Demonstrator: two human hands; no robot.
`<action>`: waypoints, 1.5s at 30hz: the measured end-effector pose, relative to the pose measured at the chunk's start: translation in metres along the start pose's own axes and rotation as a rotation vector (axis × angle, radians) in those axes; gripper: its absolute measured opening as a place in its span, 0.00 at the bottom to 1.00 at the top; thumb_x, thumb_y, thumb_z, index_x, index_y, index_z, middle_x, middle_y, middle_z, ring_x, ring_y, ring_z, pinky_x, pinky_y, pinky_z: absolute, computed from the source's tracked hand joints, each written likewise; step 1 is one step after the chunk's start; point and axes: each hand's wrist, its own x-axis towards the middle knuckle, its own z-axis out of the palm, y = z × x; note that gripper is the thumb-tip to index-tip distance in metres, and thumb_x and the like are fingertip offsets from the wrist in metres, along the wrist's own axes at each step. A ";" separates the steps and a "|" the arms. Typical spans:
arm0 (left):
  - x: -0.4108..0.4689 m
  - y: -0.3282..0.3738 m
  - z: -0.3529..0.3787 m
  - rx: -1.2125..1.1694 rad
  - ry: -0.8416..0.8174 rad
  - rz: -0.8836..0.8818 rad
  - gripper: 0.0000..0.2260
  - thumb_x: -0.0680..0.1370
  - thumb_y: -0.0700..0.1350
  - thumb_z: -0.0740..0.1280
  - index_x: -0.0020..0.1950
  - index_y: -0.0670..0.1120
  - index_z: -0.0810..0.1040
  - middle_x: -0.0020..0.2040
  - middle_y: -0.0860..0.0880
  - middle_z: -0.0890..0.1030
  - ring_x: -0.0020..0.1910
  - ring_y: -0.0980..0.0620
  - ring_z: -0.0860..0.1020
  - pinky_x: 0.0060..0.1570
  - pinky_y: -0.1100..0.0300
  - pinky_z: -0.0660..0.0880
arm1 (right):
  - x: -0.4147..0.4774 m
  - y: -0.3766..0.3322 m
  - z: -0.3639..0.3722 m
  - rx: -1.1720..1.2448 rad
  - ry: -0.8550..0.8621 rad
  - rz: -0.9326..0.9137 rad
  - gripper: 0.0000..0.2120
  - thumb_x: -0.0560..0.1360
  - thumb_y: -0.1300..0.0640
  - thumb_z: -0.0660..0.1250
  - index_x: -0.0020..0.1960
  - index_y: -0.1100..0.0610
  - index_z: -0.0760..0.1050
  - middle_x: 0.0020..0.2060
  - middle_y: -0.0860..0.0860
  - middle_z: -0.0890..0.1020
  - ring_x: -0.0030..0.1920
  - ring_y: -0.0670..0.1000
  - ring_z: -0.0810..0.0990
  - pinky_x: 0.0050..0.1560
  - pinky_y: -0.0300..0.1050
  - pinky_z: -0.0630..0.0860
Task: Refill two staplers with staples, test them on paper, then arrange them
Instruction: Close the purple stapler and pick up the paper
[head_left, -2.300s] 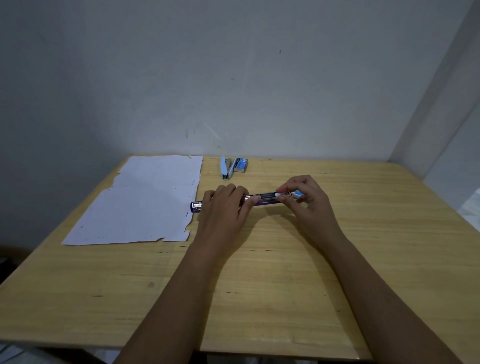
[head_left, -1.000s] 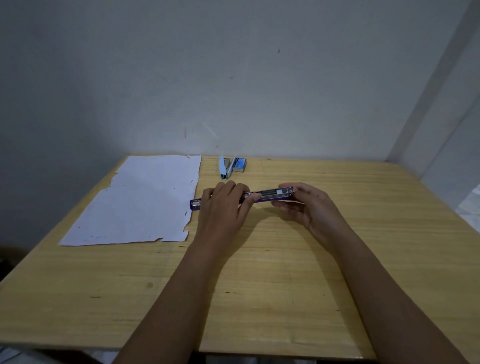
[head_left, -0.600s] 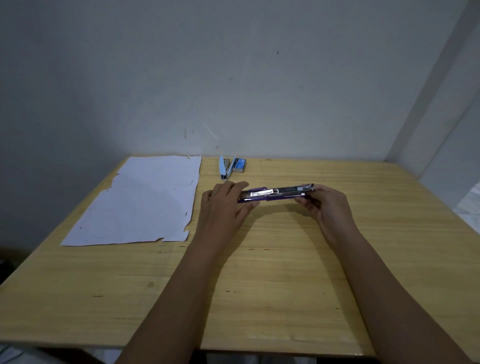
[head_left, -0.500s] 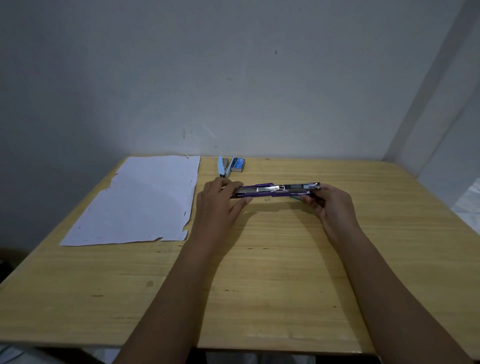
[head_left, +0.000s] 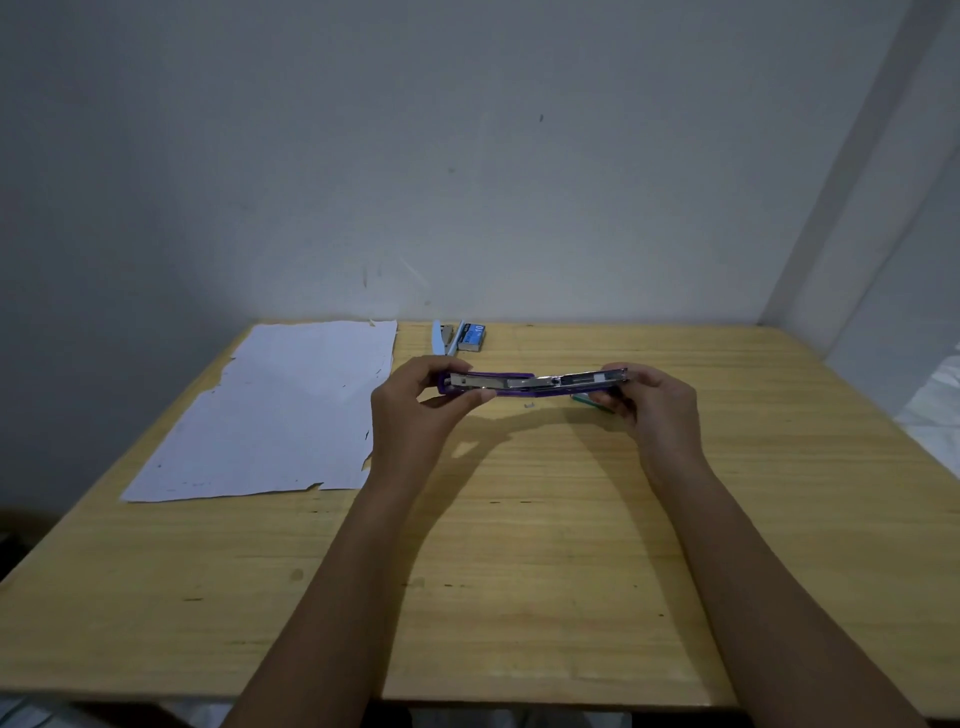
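A purple stapler (head_left: 540, 383), swung fully open so its metal staple channel faces up, is held level above the wooden table (head_left: 519, 571). My left hand (head_left: 415, 410) pinches its left end and my right hand (head_left: 654, 405) grips its right end. A tiny piece of staples (head_left: 529, 406) lies on the table just beneath it. At the back a light blue stapler (head_left: 444, 336) lies beside a small blue staple box (head_left: 472, 335). A torn-edged white sheet of paper (head_left: 275, 410) lies flat at the left.
A thin green item (head_left: 589, 402) pokes out under my right hand's fingers; I cannot tell what it is. A grey wall stands right behind the table, and a white corner post rises at the right.
Both hands have lifted the purple stapler off the table and shifted it right. My right hand, earlier at the channel, now grips the stapler's right end.
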 end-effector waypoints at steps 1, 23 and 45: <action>-0.001 0.001 0.000 0.027 0.001 0.037 0.13 0.65 0.38 0.78 0.47 0.45 0.81 0.44 0.53 0.81 0.44 0.62 0.80 0.42 0.71 0.77 | -0.001 0.001 0.001 -0.027 -0.003 -0.021 0.10 0.75 0.69 0.61 0.42 0.61 0.80 0.32 0.51 0.83 0.30 0.47 0.82 0.42 0.37 0.80; -0.001 0.006 0.013 0.048 -0.028 -0.003 0.12 0.67 0.44 0.76 0.48 0.51 0.80 0.45 0.57 0.81 0.48 0.59 0.79 0.48 0.73 0.74 | -0.030 0.012 0.035 -0.452 -0.464 -0.505 0.20 0.74 0.61 0.67 0.65 0.53 0.73 0.51 0.40 0.79 0.53 0.38 0.79 0.51 0.32 0.76; 0.063 0.009 -0.087 0.212 0.092 -0.222 0.06 0.77 0.44 0.66 0.49 0.43 0.80 0.45 0.49 0.81 0.48 0.51 0.78 0.49 0.61 0.75 | -0.028 -0.002 0.134 -0.597 -0.510 -0.112 0.07 0.70 0.61 0.67 0.47 0.61 0.71 0.35 0.55 0.76 0.31 0.52 0.71 0.34 0.42 0.69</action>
